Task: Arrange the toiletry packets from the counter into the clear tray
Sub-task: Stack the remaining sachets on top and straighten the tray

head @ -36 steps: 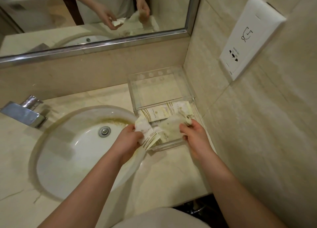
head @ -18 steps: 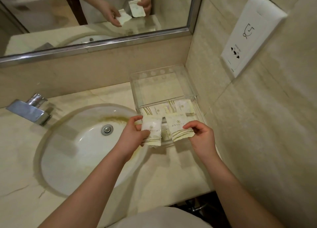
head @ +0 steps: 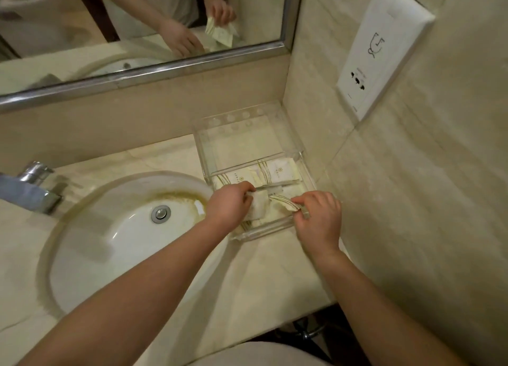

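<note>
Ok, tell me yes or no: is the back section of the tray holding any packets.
No: the tray's back section shows only bare clear floor, while the packets lie in the front section.

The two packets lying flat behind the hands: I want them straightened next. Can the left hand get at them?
Probably yes. The flat packets lie uncovered just beyond the left hand, inside the open-topped clear tray, though that hand already holds a packet.

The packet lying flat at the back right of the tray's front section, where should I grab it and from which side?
Judging by its pose, pinch the flat packet by its plain right-hand edge, coming from above: the clear tray walls block a sideways approach, and its striped left end seems to overlap the neighbouring packet. The left hand and right hand already hold others.
</note>
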A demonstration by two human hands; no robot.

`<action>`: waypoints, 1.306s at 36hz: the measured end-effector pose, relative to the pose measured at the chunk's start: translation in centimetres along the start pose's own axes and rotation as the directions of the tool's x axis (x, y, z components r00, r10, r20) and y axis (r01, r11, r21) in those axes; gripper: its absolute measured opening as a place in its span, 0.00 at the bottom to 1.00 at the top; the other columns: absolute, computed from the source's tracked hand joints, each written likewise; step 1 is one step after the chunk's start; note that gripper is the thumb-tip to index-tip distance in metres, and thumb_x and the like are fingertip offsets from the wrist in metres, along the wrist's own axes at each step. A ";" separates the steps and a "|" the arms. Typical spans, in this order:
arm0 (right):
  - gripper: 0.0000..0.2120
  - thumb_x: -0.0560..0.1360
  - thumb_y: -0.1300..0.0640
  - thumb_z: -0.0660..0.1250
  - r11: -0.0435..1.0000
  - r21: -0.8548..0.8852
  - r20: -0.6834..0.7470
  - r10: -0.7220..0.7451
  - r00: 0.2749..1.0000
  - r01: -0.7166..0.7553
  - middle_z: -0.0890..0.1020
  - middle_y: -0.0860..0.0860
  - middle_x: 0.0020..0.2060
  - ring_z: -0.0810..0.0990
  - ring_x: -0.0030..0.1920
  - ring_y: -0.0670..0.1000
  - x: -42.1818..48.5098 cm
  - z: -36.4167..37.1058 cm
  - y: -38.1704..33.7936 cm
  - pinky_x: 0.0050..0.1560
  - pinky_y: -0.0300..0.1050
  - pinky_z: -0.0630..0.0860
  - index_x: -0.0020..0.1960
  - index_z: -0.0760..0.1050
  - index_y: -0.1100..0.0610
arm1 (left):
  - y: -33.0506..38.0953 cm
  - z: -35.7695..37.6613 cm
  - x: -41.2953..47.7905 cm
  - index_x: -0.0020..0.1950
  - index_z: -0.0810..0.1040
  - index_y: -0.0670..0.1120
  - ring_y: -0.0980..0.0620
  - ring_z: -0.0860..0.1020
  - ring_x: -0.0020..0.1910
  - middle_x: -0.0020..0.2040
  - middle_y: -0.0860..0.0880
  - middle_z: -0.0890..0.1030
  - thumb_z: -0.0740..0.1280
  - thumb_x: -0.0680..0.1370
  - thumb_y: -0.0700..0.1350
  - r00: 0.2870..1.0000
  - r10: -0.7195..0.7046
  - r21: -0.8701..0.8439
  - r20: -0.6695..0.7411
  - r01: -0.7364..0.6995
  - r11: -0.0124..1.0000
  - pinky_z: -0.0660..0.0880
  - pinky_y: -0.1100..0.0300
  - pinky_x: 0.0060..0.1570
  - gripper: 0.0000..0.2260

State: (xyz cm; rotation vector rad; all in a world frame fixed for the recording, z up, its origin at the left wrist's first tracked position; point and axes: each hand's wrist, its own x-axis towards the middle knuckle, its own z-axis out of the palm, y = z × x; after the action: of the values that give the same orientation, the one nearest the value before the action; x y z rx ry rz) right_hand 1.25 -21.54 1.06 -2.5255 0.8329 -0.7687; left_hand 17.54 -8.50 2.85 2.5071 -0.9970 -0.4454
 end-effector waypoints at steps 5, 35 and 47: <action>0.15 0.64 0.64 0.73 0.997 -0.055 0.037 -0.059 0.998 0.061 0.80 0.49 0.41 0.75 0.44 0.53 1.2 1.5 0.1 0.45 0.46 0.65 0.46 0.84 0.49 | -0.4 0.7 0.0 0.52 0.80 0.48 0.43 0.76 0.49 0.46 0.47 0.82 0.66 0.75 0.46 0.989 0.040 0.252 -0.139 -0.003 0.968 0.72 0.51 0.44 0.08; 0.30 0.79 0.37 0.47 0.959 -0.275 0.522 0.090 0.848 0.067 0.57 0.51 0.78 0.55 0.77 0.56 -3.8 3.2 0.8 0.75 0.59 0.52 0.78 0.54 0.45 | -2.2 6.6 -2.4 0.79 0.39 0.47 0.44 0.32 0.76 0.79 0.45 0.35 0.38 0.78 0.64 0.990 0.045 0.397 0.134 -0.096 0.913 0.37 0.41 0.75 0.34; 0.34 0.72 0.38 0.67 0.884 -0.330 0.374 0.444 0.814 -0.331 0.75 0.54 0.65 0.70 0.65 0.57 3.5 3.2 0.4 0.64 0.53 0.65 0.73 0.65 0.53 | -2.2 6.6 -2.4 0.79 0.37 0.47 0.44 0.31 0.76 0.79 0.45 0.34 0.36 0.78 0.64 0.990 0.037 0.414 0.137 -0.091 0.905 0.38 0.41 0.75 0.34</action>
State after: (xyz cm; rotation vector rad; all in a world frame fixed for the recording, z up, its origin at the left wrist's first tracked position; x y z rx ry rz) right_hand 5.32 -23.48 -0.30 -2.4523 1.2838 0.0556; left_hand 14.26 -6.97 -3.61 2.8396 -1.3449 -0.4072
